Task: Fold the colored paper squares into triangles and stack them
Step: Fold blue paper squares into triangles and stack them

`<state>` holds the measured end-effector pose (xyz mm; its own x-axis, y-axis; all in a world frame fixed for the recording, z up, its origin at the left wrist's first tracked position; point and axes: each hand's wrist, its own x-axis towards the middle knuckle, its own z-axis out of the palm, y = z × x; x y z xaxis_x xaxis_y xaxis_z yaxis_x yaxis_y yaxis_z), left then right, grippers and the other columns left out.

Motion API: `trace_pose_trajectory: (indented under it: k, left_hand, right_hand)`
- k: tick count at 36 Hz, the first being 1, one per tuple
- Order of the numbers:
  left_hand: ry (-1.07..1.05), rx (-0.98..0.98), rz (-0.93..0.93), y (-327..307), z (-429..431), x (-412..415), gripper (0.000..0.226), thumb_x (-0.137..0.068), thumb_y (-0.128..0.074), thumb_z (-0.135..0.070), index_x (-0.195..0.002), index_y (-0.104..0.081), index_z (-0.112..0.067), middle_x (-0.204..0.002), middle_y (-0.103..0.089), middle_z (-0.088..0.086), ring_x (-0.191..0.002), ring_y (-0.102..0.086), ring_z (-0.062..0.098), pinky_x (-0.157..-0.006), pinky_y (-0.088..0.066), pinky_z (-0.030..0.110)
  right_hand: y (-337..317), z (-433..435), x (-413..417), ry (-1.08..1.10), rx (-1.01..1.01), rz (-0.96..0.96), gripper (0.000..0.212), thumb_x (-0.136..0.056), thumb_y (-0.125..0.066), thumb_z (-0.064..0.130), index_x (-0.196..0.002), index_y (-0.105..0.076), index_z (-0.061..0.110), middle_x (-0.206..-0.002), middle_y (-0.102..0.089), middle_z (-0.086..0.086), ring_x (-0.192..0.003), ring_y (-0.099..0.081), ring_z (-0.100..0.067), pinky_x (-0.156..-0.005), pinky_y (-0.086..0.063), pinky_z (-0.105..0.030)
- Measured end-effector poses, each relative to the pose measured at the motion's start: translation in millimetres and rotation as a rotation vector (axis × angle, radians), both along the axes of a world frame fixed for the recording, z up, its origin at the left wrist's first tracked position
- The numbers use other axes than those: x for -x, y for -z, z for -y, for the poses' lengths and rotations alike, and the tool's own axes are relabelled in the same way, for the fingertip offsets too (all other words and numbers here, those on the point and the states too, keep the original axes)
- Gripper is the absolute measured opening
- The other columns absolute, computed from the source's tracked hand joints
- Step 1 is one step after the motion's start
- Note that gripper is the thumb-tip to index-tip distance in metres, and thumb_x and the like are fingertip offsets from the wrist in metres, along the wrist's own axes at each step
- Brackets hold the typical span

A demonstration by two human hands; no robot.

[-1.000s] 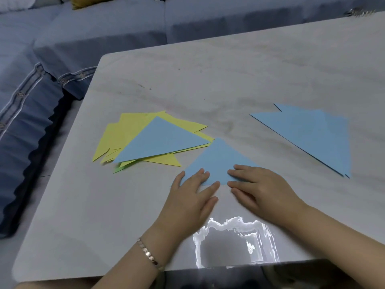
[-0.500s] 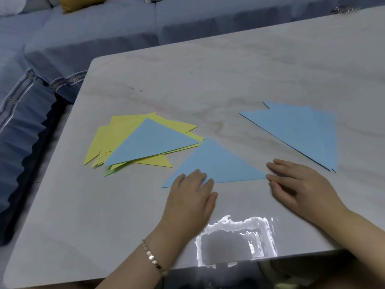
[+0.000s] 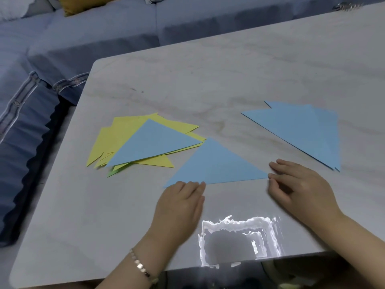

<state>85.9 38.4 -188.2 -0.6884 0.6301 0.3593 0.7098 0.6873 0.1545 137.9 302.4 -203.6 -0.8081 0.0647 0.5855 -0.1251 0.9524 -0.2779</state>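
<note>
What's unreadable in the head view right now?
- Sheet count in the left stack: head view, top blue triangle covers it.
- Sheet count in the right blue pile: head view, sheets overlap.
- Grip of the right hand on the front triangle: head view, thumb hidden under the hand.

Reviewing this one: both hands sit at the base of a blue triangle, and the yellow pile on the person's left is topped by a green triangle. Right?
No. The head view shows the yellow pile topped by a blue triangle, not green. The left hand and right hand do sit at the base of the near blue triangle.
</note>
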Motion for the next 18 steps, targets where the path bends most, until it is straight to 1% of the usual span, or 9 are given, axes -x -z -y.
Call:
trace_pose_trajectory:
  k: [4,7,10,12,13,14,15,17,18]
  left_hand:
    - [-0.057,-0.005,0.005,0.0,23.5,1.6,0.035,-0.089,-0.044,-0.023,-0.102,-0.072,-0.008,-0.089,-0.067,0.003,-0.076,-0.052,0.020,-0.070,-0.038,0.027]
    - [-0.134,0.004,-0.022,-4.9,36.2,3.1,0.034,-0.087,-0.044,-0.024,-0.095,-0.074,-0.008,-0.081,-0.066,0.002,-0.070,-0.055,0.023,-0.061,-0.041,0.030]
    - [-0.296,0.014,0.010,-12.8,49.2,7.9,0.036,-0.086,-0.044,-0.025,-0.073,-0.073,-0.010,-0.065,-0.059,0.001,-0.058,-0.055,0.026,-0.046,-0.037,0.028]
    - [-0.417,0.054,0.080,-23.4,49.9,11.9,0.042,-0.086,-0.043,-0.031,-0.056,-0.066,-0.012,-0.058,-0.053,0.000,-0.054,-0.052,0.025,-0.045,-0.031,0.026]
    - [-0.476,0.070,0.125,-28.7,46.2,14.2,0.045,-0.086,-0.043,-0.034,-0.052,-0.062,-0.013,-0.057,-0.051,0.000,-0.054,-0.052,0.026,-0.047,-0.030,0.025]
    - [-0.541,0.066,0.196,-33.8,40.6,17.2,0.044,-0.087,-0.046,-0.038,-0.054,-0.061,-0.014,-0.061,-0.053,-0.001,-0.059,-0.054,0.026,-0.051,-0.031,0.025]
    - [-0.604,0.037,0.287,-37.5,34.2,21.6,0.039,-0.088,-0.050,-0.042,-0.062,-0.063,-0.016,-0.069,-0.056,-0.002,-0.069,-0.057,0.025,-0.056,-0.032,0.027]
    - [-0.697,-0.050,0.426,-40.9,21.6,30.5,0.031,-0.082,-0.058,-0.051,-0.087,-0.062,-0.021,-0.091,-0.057,-0.006,-0.089,-0.056,0.020,-0.066,-0.038,0.028]
    - [-0.701,-0.024,0.458,-39.7,16.3,34.0,0.038,-0.079,-0.060,-0.055,-0.098,-0.058,-0.022,-0.098,-0.056,-0.006,-0.095,-0.055,0.020,-0.071,-0.040,0.029]
  right_hand:
    - [-1.3,1.6,1.7,0.004,-0.004,0.004,0.030,-0.078,-0.051,0.021,-0.066,-0.074,0.006,-0.087,-0.073,-0.007,-0.087,-0.070,-0.026,-0.080,-0.048,-0.031]
    - [-2.3,2.0,1.7,0.013,-0.007,0.023,0.031,-0.078,-0.051,0.022,-0.066,-0.074,0.007,-0.086,-0.073,-0.006,-0.087,-0.070,-0.025,-0.080,-0.046,-0.030]
    - [-3.4,2.2,2.1,0.023,-0.002,0.049,0.032,-0.078,-0.050,0.023,-0.066,-0.074,0.008,-0.087,-0.073,-0.006,-0.088,-0.069,-0.024,-0.080,-0.047,-0.029]
    - [-3.7,3.3,2.6,0.029,-0.006,0.051,0.032,-0.078,-0.049,0.023,-0.065,-0.074,0.007,-0.086,-0.073,-0.006,-0.087,-0.069,-0.025,-0.079,-0.047,-0.029]
    - [-3.9,3.7,2.6,0.034,-0.005,0.052,0.032,-0.078,-0.049,0.023,-0.064,-0.074,0.007,-0.085,-0.073,-0.006,-0.087,-0.069,-0.025,-0.079,-0.047,-0.029]
    - [-4.4,4.2,2.8,0.041,-0.004,0.057,0.032,-0.078,-0.049,0.022,-0.064,-0.074,0.007,-0.085,-0.073,-0.007,-0.086,-0.070,-0.025,-0.079,-0.046,-0.028]
    - [-4.9,4.9,2.7,0.047,-0.004,0.062,0.032,-0.078,-0.049,0.022,-0.063,-0.073,0.007,-0.084,-0.073,-0.007,-0.086,-0.070,-0.025,-0.078,-0.046,-0.028]
    - [-6.4,6.3,2.7,0.055,-0.009,0.066,0.031,-0.077,-0.050,0.021,-0.062,-0.073,0.007,-0.084,-0.073,-0.007,-0.085,-0.070,-0.024,-0.076,-0.047,-0.027]
    - [-7.2,6.9,2.6,0.055,-0.012,0.065,0.031,-0.077,-0.050,0.021,-0.062,-0.073,0.007,-0.084,-0.073,-0.007,-0.085,-0.070,-0.024,-0.076,-0.048,-0.027]
